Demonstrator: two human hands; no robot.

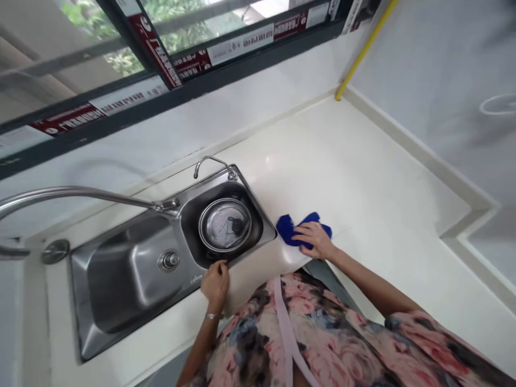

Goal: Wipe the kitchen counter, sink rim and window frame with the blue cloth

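Note:
A crumpled blue cloth [287, 230] lies on the white countertop [342, 161], just right of the sink. My right hand [316, 241] presses down on it, fingers bent over the fabric. At the sink's front rim, my left hand [215, 285] rests with its fingers curled in, and nothing shows in them. Beside that hand is the smaller basin of the steel sink [193, 277]. Inside that basin sits a round metal pan or bowl [205, 223] holding a perforated piece and a small dark item I cannot make out.
A large curved faucet [100, 194] reaches in from the left over the bigger basin [113, 290]. A thin tap [213, 158] stands behind the smaller basin. A yellow pipe [363, 54] meets the counter at the back corner. The window frame [242, 56] runs above the back wall.

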